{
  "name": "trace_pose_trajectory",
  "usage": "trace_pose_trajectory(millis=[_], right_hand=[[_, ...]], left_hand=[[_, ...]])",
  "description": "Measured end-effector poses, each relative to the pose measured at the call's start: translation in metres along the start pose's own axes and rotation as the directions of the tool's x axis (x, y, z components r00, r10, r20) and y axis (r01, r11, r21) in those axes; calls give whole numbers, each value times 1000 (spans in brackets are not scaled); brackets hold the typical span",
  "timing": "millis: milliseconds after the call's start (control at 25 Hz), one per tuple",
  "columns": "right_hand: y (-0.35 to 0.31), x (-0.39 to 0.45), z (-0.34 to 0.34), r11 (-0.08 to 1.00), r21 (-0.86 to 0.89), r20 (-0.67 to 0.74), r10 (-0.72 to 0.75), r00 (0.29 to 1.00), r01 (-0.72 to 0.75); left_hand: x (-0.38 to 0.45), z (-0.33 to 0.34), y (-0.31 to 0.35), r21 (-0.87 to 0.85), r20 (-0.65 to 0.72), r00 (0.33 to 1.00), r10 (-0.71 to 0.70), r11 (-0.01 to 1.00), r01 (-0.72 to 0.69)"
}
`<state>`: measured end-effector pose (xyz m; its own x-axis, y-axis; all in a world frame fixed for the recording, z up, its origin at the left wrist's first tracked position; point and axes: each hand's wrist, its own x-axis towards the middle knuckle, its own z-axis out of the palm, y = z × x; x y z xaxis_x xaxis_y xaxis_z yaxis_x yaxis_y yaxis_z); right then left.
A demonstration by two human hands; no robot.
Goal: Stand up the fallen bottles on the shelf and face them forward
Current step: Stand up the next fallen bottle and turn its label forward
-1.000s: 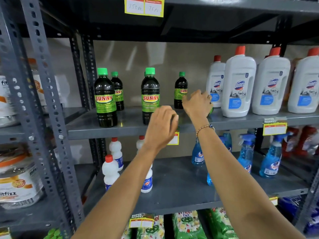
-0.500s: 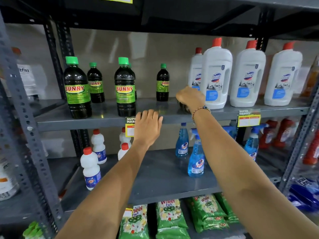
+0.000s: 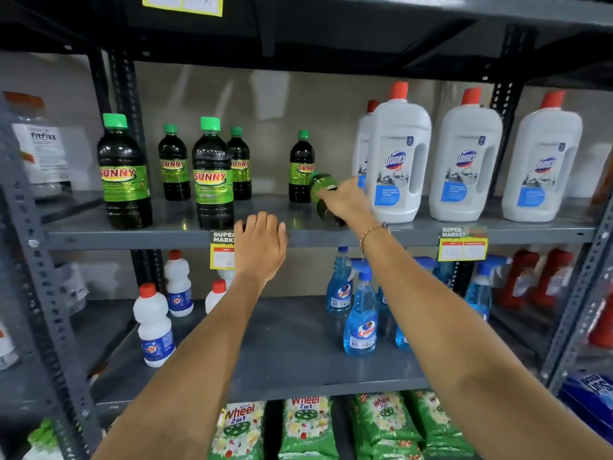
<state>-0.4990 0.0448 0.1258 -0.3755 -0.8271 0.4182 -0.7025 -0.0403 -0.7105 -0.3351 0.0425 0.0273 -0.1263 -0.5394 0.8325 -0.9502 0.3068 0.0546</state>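
A dark Sunny bottle (image 3: pixel 323 197) with a green label lies tilted on the grey middle shelf (image 3: pixel 172 234), between an upright small Sunny bottle (image 3: pixel 301 167) and the white Domex jugs (image 3: pixel 398 157). My right hand (image 3: pixel 346 202) is closed around its lower part. My left hand (image 3: pixel 260 247) hovers at the shelf's front edge with fingers loosely curled, holding nothing. Several more Sunny bottles stand upright to the left, two big ones (image 3: pixel 212 174) in front and smaller ones (image 3: pixel 173 164) behind, labels toward me.
Yellow price tags (image 3: pixel 462 244) hang from the shelf edge. The shelf below carries white red-capped bottles (image 3: pixel 154 327) at left and blue spray bottles (image 3: pixel 361 313) at right. Green detergent packs (image 3: pixel 305 426) sit at the bottom. Perforated steel uprights (image 3: pixel 43 293) frame the unit.
The view shifted down and back. My right hand has closed on the fallen Sunny bottle and tipped its end up into view. My left hand dropped to the shelf's front edge.
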Motion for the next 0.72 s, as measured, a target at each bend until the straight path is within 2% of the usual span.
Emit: trace_pose_trajectory(millis=[80,160,280,360,600,720], right_hand=[[5,-8,15,954,291,-7,-76,997,75],[9,-17,30,885,441,14,-171,985,147],[6,-11,38,904,387,109,-240,965,181],[2,-4,39,888,439,178,-234,956,135],[11,7,33,905,422,285,-193,939,58],[17,10,35,897,438,286,-197,938,55]], left_hand=[[0,1,0,6,-42,999,-11,1000,11],[-2,5,2,18,-86,996,-12,1000,14],[0,7,-4,1,-98,995,12,1000,-12],[0,9,-9,5,-119,992,44,999,-44],[-4,17,-22,11,-127,981,148,989,-148],[-6,22,-24,12,-162,975,152,988,-152]])
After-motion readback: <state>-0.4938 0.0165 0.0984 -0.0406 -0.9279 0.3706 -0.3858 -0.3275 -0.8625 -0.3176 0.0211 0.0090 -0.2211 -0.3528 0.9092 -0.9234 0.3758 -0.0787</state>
